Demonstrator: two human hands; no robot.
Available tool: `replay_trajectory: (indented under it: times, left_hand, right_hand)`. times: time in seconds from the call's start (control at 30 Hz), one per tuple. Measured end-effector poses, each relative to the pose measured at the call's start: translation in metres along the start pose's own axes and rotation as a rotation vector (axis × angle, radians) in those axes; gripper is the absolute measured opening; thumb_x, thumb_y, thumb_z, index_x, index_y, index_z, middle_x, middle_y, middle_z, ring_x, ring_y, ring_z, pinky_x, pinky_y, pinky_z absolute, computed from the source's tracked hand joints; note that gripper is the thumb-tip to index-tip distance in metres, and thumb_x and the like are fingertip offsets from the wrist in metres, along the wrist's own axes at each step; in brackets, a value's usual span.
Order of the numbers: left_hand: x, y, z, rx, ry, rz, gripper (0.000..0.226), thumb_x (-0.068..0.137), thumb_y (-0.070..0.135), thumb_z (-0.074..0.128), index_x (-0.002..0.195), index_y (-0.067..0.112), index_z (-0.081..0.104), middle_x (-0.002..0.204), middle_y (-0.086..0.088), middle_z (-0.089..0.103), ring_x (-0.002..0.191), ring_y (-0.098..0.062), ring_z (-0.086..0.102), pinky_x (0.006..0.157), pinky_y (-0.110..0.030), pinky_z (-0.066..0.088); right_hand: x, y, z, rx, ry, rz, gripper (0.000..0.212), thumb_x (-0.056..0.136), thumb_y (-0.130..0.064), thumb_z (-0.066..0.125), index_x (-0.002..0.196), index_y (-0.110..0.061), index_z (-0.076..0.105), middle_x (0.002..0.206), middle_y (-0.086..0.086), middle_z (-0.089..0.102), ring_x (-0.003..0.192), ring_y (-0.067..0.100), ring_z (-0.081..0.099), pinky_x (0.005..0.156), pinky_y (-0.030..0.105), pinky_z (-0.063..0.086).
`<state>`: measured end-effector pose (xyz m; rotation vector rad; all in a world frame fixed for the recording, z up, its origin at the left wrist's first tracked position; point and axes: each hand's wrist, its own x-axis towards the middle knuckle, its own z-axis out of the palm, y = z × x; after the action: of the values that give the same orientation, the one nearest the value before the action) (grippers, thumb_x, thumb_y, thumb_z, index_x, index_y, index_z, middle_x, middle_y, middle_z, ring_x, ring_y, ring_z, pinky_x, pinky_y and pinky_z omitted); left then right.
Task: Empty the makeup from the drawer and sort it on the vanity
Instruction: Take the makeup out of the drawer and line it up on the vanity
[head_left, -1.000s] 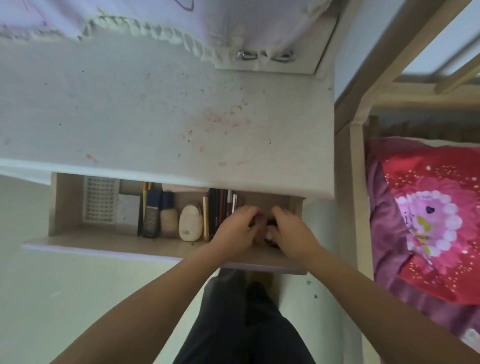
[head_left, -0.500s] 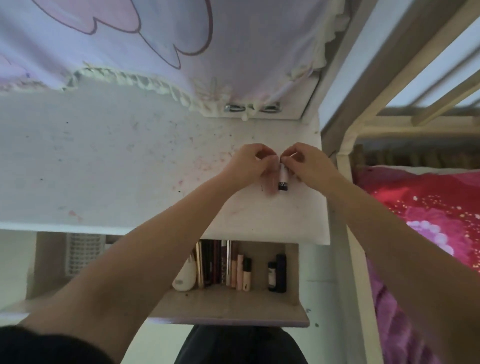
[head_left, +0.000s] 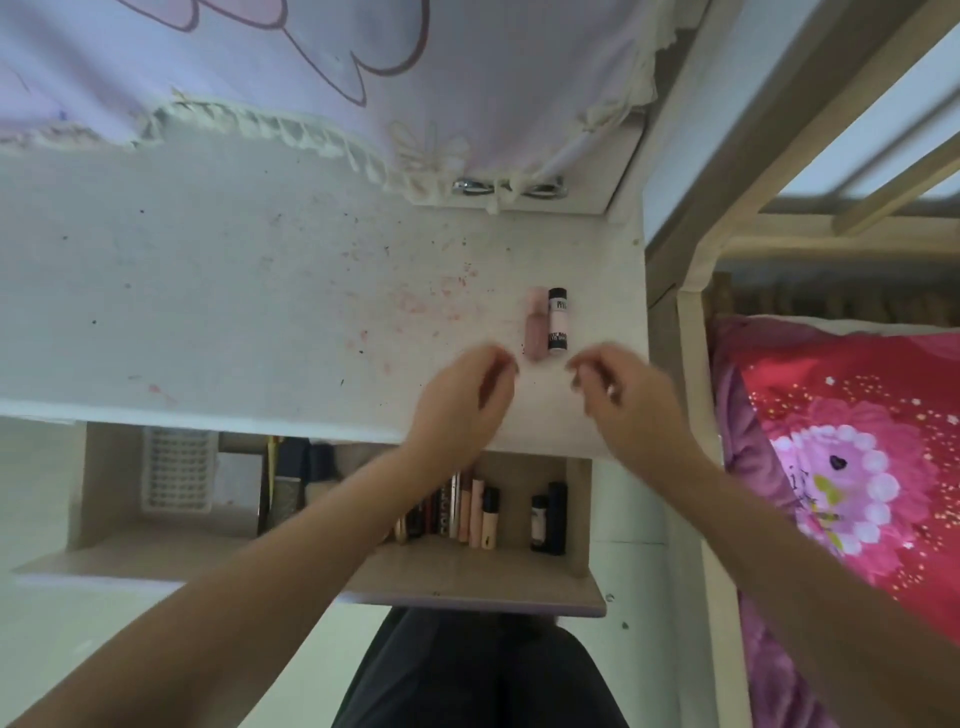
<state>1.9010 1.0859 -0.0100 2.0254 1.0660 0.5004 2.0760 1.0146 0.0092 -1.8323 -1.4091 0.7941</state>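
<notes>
My left hand (head_left: 467, 400) and right hand (head_left: 623, 395) hover empty, fingers loosely curled, just near of 2 tubes (head_left: 545, 325) lying side by side on the vanity (head_left: 234, 312), above the open drawer (head_left: 467, 582).

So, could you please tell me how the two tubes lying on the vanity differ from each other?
The pink tube is one dusty pink all over; the white tube has a black cap, a black band and dark print. The pink tube reaches nearer the vanity's front edge than the white tube does. Both lie flat, side by side and parallel, just beyond the hands, which hold nothing.
</notes>
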Motion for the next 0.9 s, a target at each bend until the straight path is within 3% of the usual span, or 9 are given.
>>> replay_trajectory:
  times: [0.07,0.13,0.17,0.27,0.4,0.53,0.67,0.8,0.9]
  left_hand:
    - [-0.053,-0.013,0.016,0.110,-0.268,0.014,0.012,0.090,0.039,0.037,0.088,0.034,0.047,0.070,0.018,0.050,0.065,0.002,0.050,0.056,-0.012,0.036]
    - [-0.083,-0.036,0.039,0.319,-0.499,0.046,0.020,0.094,0.033,0.039,0.101,0.025,0.056,0.093,0.009,0.059,0.084,-0.008,0.056,0.067,-0.028,0.044]
    - [-0.088,-0.045,0.049,0.419,-0.560,0.018,0.027,0.096,0.029,0.039,0.114,0.018,0.055,0.110,0.000,0.058,0.100,-0.017,0.056,0.076,-0.034,0.046]
    - [-0.087,-0.061,0.066,0.561,-0.564,-0.140,0.040,0.096,0.024,0.041,0.133,0.010,0.042,0.134,-0.013,0.042,0.118,-0.029,0.047,0.085,-0.038,0.045]
    - [-0.088,-0.067,0.086,0.735,-0.627,-0.151,0.051,0.093,0.017,0.045,0.140,0.006,0.031,0.143,-0.018,0.029,0.127,-0.032,0.037,0.084,-0.041,0.047]
    - [-0.090,-0.070,0.085,0.761,-0.499,-0.063,0.040,0.091,0.019,0.048,0.129,0.009,0.042,0.134,-0.016,0.038,0.123,-0.031,0.040,0.082,-0.037,0.046]
    - [-0.088,-0.071,0.081,0.448,-0.432,-0.122,0.024,0.089,0.020,0.054,0.112,0.014,0.053,0.114,-0.008,0.057,0.104,-0.025,0.054,0.080,-0.035,0.046]
    - [-0.079,-0.067,0.072,0.312,-0.508,-0.201,0.021,0.091,0.020,0.054,0.111,0.013,0.054,0.110,-0.008,0.063,0.099,-0.024,0.058,0.080,-0.034,0.047]
    - [-0.069,-0.048,0.047,0.183,-0.436,-0.141,0.019,0.090,0.022,0.058,0.108,0.017,0.059,0.104,0.000,0.065,0.096,-0.016,0.060,0.080,-0.028,0.047]
  right_hand:
    - [-0.048,0.010,0.021,-0.040,-0.242,0.052,0.013,0.094,-0.020,0.048,0.097,-0.029,0.058,0.078,-0.014,0.060,0.065,-0.003,0.054,0.058,0.009,0.039]
    - [-0.075,0.028,0.049,-0.194,-0.470,0.180,0.020,0.097,-0.020,0.045,0.111,-0.022,0.059,0.094,-0.001,0.066,0.075,0.001,0.056,0.067,0.019,0.042]
    - [-0.080,0.037,0.062,-0.271,-0.556,0.255,0.026,0.098,-0.020,0.043,0.121,-0.015,0.055,0.103,0.007,0.066,0.084,0.012,0.060,0.072,0.025,0.045]
    - [-0.073,0.048,0.090,-0.436,-0.704,0.397,0.032,0.099,-0.012,0.040,0.129,-0.002,0.044,0.113,0.017,0.061,0.097,0.029,0.060,0.077,0.033,0.047]
    - [-0.061,0.050,0.113,-0.672,-0.840,0.427,0.026,0.094,-0.001,0.046,0.118,0.002,0.055,0.118,0.018,0.060,0.107,0.029,0.059,0.084,0.032,0.048]
    - [-0.066,0.048,0.117,-0.782,-0.752,0.342,0.021,0.092,-0.001,0.049,0.109,-0.004,0.060,0.111,0.014,0.062,0.099,0.027,0.061,0.077,0.032,0.048]
    - [-0.072,0.048,0.109,-0.811,-0.560,0.149,0.023,0.092,-0.008,0.047,0.114,-0.013,0.052,0.111,0.011,0.057,0.093,0.030,0.061,0.065,0.034,0.041]
    - [-0.071,0.043,0.103,-0.720,-0.654,0.092,0.023,0.095,-0.015,0.046,0.119,-0.014,0.048,0.115,0.011,0.059,0.099,0.030,0.060,0.076,0.039,0.048]
    - [-0.062,0.027,0.077,-0.522,-0.561,0.086,0.020,0.095,-0.027,0.048,0.111,-0.015,0.052,0.110,0.007,0.059,0.099,0.026,0.058,0.080,0.036,0.046]
